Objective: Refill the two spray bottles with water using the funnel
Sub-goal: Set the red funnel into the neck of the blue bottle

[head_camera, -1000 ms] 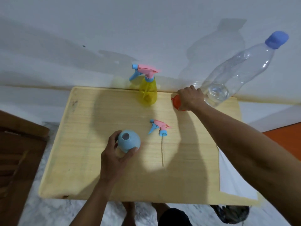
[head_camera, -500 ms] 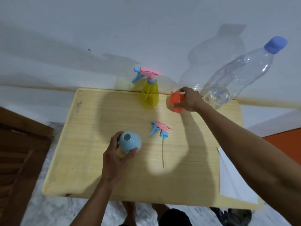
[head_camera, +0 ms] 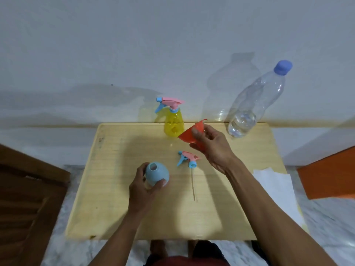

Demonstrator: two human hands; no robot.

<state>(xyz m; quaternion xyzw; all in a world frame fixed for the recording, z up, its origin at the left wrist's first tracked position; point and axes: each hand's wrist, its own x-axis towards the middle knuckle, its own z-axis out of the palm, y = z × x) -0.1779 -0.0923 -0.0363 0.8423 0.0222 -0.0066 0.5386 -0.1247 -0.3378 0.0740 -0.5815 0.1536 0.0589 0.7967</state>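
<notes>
Our right hand [head_camera: 209, 146] holds the orange funnel [head_camera: 192, 133] at centre frame; our left hand [head_camera: 143, 187] grips the open blue bottle [head_camera: 156, 174], which we should keep upright while seating the spout squarely.

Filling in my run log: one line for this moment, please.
step: funnel to blue bottle | left hand: holds blue bottle, open | right hand: holds funnel | yellow bottle: capped
</notes>
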